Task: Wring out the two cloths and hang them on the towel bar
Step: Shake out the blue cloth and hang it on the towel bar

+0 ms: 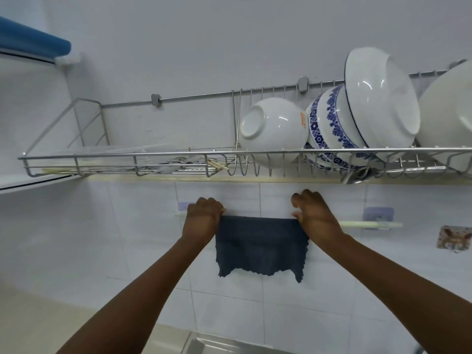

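Observation:
A dark blue cloth (260, 245) hangs draped over the pale towel bar (367, 224) on the tiled wall, its ragged lower edge loose. My left hand (203, 217) grips the cloth's upper left corner at the bar. At the upper right corner, my right hand (315, 212) pinches the cloth against the bar, fingers curled over it. Only one cloth is in view; a second cloth is not visible.
A wire dish rack (122, 159) is mounted above the bar, holding white bowls (274, 129) and a blue-patterned bowl (329, 126). A sink corner (212, 344) shows at the bottom. A small picture hook (453, 237) sticks to the wall at right.

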A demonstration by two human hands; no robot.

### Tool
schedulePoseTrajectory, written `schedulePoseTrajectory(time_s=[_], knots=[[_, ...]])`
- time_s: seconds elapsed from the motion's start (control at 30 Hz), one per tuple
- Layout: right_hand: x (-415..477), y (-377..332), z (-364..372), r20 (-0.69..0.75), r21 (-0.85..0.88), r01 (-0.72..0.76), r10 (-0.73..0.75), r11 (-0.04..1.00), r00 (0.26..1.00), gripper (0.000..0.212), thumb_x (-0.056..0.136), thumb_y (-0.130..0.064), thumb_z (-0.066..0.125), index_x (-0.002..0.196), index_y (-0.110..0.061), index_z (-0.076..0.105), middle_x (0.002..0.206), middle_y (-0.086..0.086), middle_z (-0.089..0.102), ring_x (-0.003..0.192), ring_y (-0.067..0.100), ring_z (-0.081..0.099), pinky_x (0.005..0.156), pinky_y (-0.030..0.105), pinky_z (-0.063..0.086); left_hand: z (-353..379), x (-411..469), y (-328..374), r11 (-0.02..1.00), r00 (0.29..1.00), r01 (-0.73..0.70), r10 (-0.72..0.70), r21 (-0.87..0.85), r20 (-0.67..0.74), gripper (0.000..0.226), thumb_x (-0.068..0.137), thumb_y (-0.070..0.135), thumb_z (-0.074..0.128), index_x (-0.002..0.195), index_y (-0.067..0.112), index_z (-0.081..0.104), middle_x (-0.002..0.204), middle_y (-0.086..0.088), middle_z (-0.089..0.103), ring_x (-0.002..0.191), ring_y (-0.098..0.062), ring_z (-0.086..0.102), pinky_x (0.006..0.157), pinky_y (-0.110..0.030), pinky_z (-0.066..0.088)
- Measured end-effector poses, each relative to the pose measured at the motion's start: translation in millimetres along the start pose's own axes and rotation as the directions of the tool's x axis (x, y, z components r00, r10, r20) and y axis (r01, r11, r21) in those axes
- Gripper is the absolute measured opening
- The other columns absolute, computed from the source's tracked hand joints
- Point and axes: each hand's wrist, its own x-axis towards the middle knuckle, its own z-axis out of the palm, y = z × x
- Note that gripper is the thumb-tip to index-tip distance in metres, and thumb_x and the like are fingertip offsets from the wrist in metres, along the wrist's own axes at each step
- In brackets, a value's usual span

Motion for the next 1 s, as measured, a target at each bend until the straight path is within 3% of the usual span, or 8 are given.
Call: schedulePoseTrajectory(time_s=[0.1, 0.23, 0.37, 0.47, 0.57, 0.73, 0.87, 1.0], knots=[[-8, -5, 2, 0.177, -0.07, 0.052, -0.039, 0.996, 0.983, 0.027, 0.096, -0.033, 0.043, 0.093, -0.012, 0.059, 0.098, 0.007, 0.06, 0.096, 0.025, 0.051, 0.08, 0.035, 0.043, 19, -19, -6, 0.994, 0.998, -0.051, 0.048, -0.096, -0.035, 0.028, 0.087, 0.023, 0.066, 0.114, 0.02, 0.059, 0.115, -0.004, 0.065, 0.105, -0.024, 0.062, 0.097, -0.037, 0.047], [-10, -11, -1, 0.346, -0.11, 0.089, -0.046, 0.99, 0.937, 0.037, 0.097, -0.042, 0.032, 0.108, -0.018, 0.058, 0.112, 0.004, 0.061, 0.106, 0.025, 0.049, 0.091, 0.039, 0.042, 25, -26, -30, 0.992, 0.994, -0.041, 0.029, -0.116, -0.103, 0.039, 0.087, 0.022, 0.063, 0.125, 0.02, 0.053, 0.128, -0.006, 0.06, 0.118, -0.026, 0.055, 0.106, -0.043, 0.04], [-16, -16, 0, 0.167, 0.009, 0.166, -0.165, 0.986, 0.972, 0.032, 0.096, -0.03, 0.042, 0.122, -0.015, 0.052, 0.123, 0.007, 0.055, 0.111, 0.025, 0.047, 0.093, 0.037, 0.042, 29, -45, -33, 0.978, 0.97, -0.161, 0.133, -0.131, -0.203, 0.068, 0.077, 0.021, 0.075, 0.138, 0.016, 0.045, 0.143, -0.01, 0.05, 0.133, -0.035, 0.045, 0.11, -0.053, 0.031], [-26, -21, 6, 0.217, -0.024, 0.209, -0.199, 0.978, 0.956, 0.033, 0.093, -0.03, 0.046, 0.122, -0.015, 0.051, 0.122, 0.006, 0.055, 0.107, 0.023, 0.05, 0.09, 0.035, 0.045, 41, -54, -37, 0.986, 0.984, -0.13, 0.115, -0.107, -0.139, 0.07, 0.089, 0.019, 0.061, 0.149, 0.015, 0.025, 0.156, -0.009, 0.032, 0.144, -0.032, 0.029, 0.117, -0.054, 0.015], [-23, -27, 1, 0.265, 0.067, 0.114, -0.128, 0.991, 0.956, 0.045, 0.094, -0.03, 0.048, 0.135, -0.015, 0.04, 0.133, 0.007, 0.052, 0.116, 0.025, 0.052, 0.1, 0.036, 0.045, 44, -50, -41, 0.995, 0.993, -0.075, 0.068, -0.067, -0.097, 0.074, 0.095, 0.021, 0.053, 0.153, 0.012, 0.007, 0.162, -0.01, 0.009, 0.149, -0.033, 0.007, 0.118, -0.053, 0.002], [-36, -27, 4, 0.103, 0.112, 0.13, -0.142, 0.985, 0.985, 0.027, 0.092, -0.021, 0.045, 0.115, -0.009, 0.053, 0.119, 0.013, 0.057, 0.106, 0.03, 0.055, 0.091, 0.041, 0.048, 52, -59, -41, 0.987, 0.97, -0.157, 0.146, -0.041, -0.195, 0.073, 0.069, 0.005, 0.081, 0.135, 0.005, 0.049, 0.139, -0.017, 0.054, 0.129, -0.038, 0.051, 0.106, -0.057, 0.034], [-42, -24, 19, 0.119, 0.205, 0.139, -0.166, 0.969, 0.979, 0.033, 0.094, -0.019, 0.049, 0.124, -0.008, 0.054, 0.127, 0.01, 0.06, 0.115, 0.024, 0.056, 0.1, 0.022, 0.035, 49, -56, -47, 0.998, 0.992, -0.065, 0.066, 0.017, -0.11, 0.075, 0.091, 0.013, 0.058, 0.151, 0.009, 0.013, 0.16, -0.015, 0.014, 0.148, -0.038, 0.01, 0.116, -0.057, 0.003], [-44, -11, 36, 0.027, 0.046, 0.207, -0.208, 0.977, 0.978, 0.039, 0.085, -0.019, 0.054, 0.122, -0.006, 0.058, 0.122, 0.012, 0.065, 0.11, 0.03, 0.064, 0.107, 0.036, 0.037, 31, -53, -44, 0.995, 0.999, -0.038, 0.039, 0.095, -0.01, 0.08, 0.095, 0.02, 0.052, 0.152, 0.009, -0.003, 0.162, -0.014, -0.002, 0.148, -0.036, -0.006, 0.116, -0.056, -0.008]])
